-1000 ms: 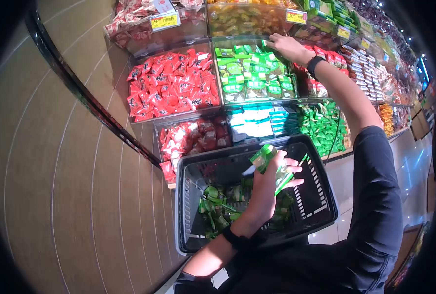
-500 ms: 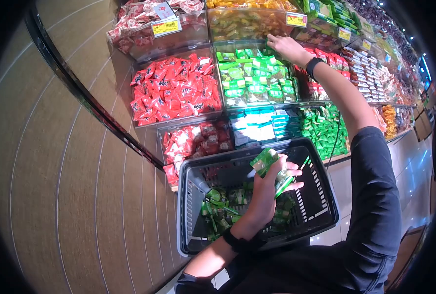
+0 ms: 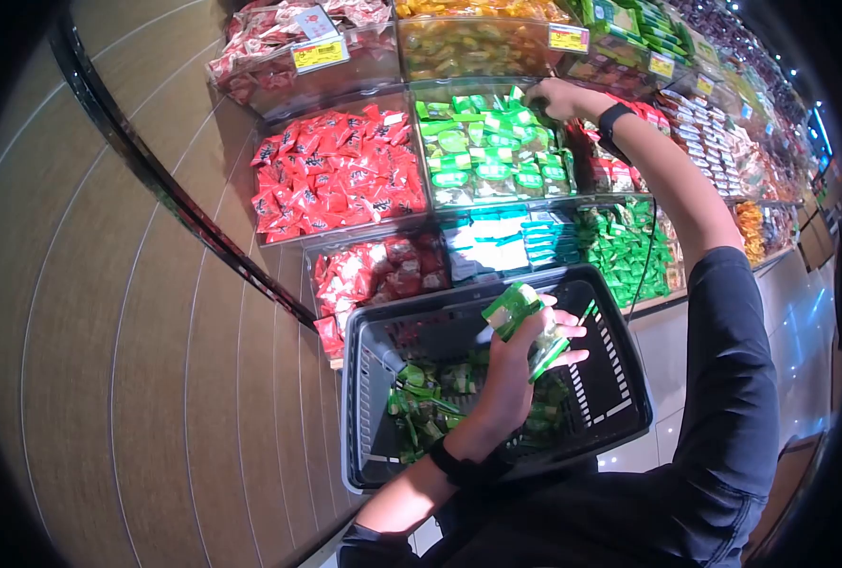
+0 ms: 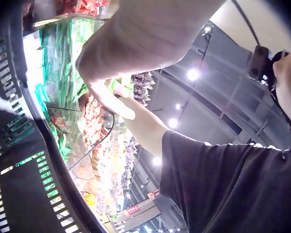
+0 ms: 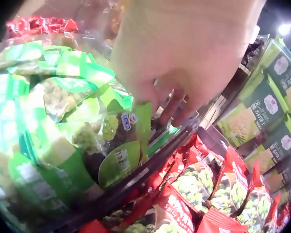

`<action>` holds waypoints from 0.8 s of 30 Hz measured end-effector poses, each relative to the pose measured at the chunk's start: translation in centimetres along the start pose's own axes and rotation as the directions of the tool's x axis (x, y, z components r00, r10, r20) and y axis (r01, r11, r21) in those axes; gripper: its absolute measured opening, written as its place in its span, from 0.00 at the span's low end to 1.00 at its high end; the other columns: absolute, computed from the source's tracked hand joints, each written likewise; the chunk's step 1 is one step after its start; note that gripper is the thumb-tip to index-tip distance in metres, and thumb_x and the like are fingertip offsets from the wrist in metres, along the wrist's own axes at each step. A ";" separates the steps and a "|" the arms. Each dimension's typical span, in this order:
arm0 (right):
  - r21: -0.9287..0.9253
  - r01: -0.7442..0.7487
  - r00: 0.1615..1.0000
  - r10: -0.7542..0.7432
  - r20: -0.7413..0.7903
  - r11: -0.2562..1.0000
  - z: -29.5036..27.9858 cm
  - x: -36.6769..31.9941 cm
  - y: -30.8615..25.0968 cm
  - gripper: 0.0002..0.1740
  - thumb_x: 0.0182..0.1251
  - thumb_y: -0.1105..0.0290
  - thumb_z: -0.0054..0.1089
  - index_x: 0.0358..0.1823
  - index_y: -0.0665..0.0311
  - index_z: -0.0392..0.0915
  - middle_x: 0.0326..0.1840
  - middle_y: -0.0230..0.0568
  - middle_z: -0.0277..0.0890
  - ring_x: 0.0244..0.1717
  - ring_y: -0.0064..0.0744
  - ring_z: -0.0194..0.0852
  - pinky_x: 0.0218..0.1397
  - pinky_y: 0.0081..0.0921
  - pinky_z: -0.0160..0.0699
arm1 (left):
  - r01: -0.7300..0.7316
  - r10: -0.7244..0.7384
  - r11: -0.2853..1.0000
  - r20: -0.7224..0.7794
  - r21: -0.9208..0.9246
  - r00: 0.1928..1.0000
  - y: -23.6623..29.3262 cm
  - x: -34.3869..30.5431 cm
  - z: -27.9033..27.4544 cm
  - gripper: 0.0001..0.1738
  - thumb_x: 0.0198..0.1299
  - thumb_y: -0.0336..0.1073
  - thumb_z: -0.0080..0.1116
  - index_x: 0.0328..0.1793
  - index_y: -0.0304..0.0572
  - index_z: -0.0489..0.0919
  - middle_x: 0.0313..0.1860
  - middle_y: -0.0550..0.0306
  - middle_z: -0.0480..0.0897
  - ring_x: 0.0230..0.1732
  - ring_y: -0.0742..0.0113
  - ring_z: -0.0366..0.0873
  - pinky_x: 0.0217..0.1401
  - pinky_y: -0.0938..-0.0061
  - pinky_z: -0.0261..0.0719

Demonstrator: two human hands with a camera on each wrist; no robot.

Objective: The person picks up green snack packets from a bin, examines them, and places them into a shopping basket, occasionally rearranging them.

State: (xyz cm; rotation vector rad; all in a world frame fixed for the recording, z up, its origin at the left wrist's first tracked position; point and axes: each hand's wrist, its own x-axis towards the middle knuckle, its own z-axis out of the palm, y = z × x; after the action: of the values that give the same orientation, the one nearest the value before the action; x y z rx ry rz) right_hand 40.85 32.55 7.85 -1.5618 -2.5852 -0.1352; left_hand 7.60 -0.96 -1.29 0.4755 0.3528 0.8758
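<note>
My left hand (image 3: 508, 379) grips green snack packets (image 3: 514, 312) above a black shopping basket (image 3: 620, 327). More green packets (image 3: 430, 417) lie inside that basket. Up at the shelf, my right hand (image 3: 563, 98) reaches into the far right corner of a bin heaped with green packets (image 3: 495, 137). In the right wrist view, its fingers (image 5: 172, 109) bend down beside the bin wall, close to the edge of a clear-fronted green packet (image 5: 119, 162). Whether they pinch a packet I cannot tell. The left wrist view shows the left hand (image 4: 131, 53) from below, its packets mostly hidden.
Red packets (image 3: 336, 170) fill the bin to the left. Red spicy bean packets (image 5: 177, 206) sit just right of the divider (image 5: 140, 177). Below are blue-white packets (image 3: 492, 241) and small green ones (image 3: 620, 246). Price tags (image 3: 320, 54) mark the upper bins; a wood-look panel (image 3: 156, 331) stands left.
My right hand has shifted slightly right and down, and its fingers have bent down into the bin. The left hand still holds its packets over the basket.
</note>
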 end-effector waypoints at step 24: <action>0.533 0.021 0.937 0.169 -0.306 0.846 -9.4 -15.6 -16.6 0.13 0.73 0.68 0.57 0.52 0.69 0.80 0.44 0.37 0.83 0.43 0.23 0.80 0.49 0.24 0.78 | 0.099 -0.129 0.979 0.170 0.176 0.977 1.7 -0.7 1.5 0.36 0.76 0.63 0.37 0.67 0.35 0.67 0.63 0.31 0.79 0.60 0.40 0.83 0.42 0.50 0.90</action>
State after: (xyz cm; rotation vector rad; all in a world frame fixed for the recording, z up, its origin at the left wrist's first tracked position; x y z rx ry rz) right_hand 33.87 9.87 14.63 -1.2886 -2.0458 0.2732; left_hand 6.80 -0.92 0.98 0.6782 0.2845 0.6877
